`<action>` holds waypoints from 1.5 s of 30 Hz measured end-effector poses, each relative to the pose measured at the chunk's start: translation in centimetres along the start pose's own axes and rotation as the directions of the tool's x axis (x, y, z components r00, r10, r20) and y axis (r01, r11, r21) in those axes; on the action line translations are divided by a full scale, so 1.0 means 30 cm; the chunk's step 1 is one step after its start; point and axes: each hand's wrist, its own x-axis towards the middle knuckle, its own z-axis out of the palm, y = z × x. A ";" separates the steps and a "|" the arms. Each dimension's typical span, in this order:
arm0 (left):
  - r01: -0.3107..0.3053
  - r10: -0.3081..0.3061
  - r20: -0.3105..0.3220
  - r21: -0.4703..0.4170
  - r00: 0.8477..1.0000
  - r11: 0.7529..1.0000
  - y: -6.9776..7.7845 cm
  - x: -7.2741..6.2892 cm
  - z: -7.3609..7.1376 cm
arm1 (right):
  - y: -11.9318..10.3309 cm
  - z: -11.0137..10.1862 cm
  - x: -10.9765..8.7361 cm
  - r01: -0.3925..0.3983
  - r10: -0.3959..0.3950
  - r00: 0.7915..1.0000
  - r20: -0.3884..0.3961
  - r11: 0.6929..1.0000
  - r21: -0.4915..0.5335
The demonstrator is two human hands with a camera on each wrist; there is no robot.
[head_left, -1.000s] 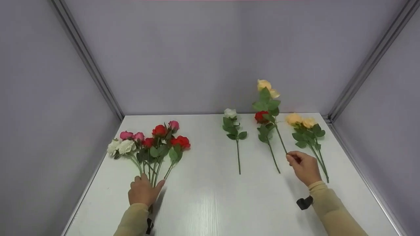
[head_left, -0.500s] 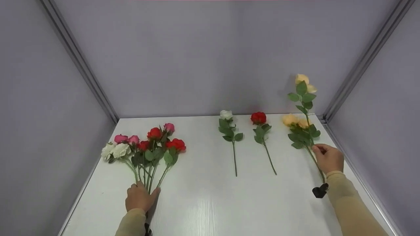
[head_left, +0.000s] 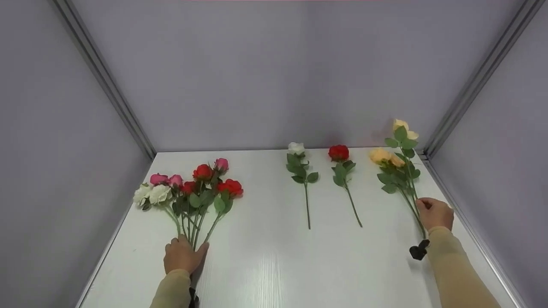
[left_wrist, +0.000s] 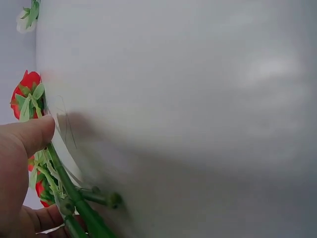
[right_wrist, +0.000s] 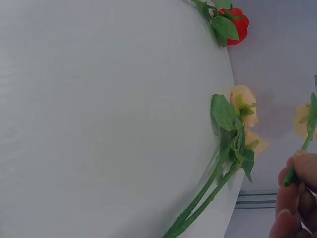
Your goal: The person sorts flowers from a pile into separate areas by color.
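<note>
In the head view my left hand (head_left: 182,256) holds the stems of a bunch of artificial roses at the left, with white roses (head_left: 159,194), pink roses (head_left: 159,179) and red roses (head_left: 203,172) fanned out beyond it. The left wrist view shows thumb and fingers around the green stems (left_wrist: 79,201). At the far right, my right hand (head_left: 434,214) pinches the lower stem of a pale yellow rose (head_left: 401,125), raised with its bloom against the back wall. Beneath and beside it lie other yellow roses (right_wrist: 243,104), their stems close together on the table.
Between the hands, a white rose (head_left: 296,148) and a red rose (head_left: 338,152) lie singly on the white table (head_left: 274,239), stems toward me. Grey panels enclose the table, with a back wall (head_left: 274,77) right behind its far edge.
My right hand has carried the yellow rose rightward from above the red rose to over the other yellow roses, then lowered it somewhat. The left hand keeps its hold on the bunch.
</note>
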 end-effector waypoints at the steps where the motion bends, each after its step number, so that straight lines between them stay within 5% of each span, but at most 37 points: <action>1: 0.000 0.000 -0.002 -0.001 1.000 1.000 0.002 0.001 0.002 | 0.010 0.003 -0.003 -0.014 0.014 1.000 0.014 1.000 -0.006; 18: 0.006 -0.006 0.007 -0.012 1.000 1.000 0.009 0.005 0.007 | 0.110 0.043 -0.046 -0.092 0.098 0.987 0.125 0.994 -0.057; 45: 0.014 -0.014 0.011 -0.009 1.000 1.000 0.006 0.002 0.004 | 0.125 0.074 -0.044 -0.172 0.185 0.974 0.128 0.979 -0.106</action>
